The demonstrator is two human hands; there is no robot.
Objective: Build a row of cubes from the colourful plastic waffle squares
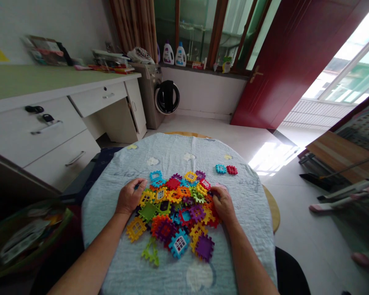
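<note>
A heap of colourful interlocking plastic tiles point(172, 207), toothed along their edges, lies on the cloth-covered table. Some tiles are solid, others have window grids or open centres. My left hand point(130, 197) is at the heap's left side, fingers curled, with a small dark blue bit showing by the thumb. At the right side my right hand point(224, 203) is closed against the orange and red tiles; what its fingers grip is hidden. Nearest me lie a green triangular piece point(150, 252), a blue window tile point(180, 243) and a purple tile point(204, 247).
Apart from the heap, a blue tile point(220, 169) and a red tile point(232, 169) lie at the table's right. The round table wears a pale blue cloth point(110, 229). Beyond are a white desk point(101, 96), a washing machine point(150, 94) and a red door point(283, 61).
</note>
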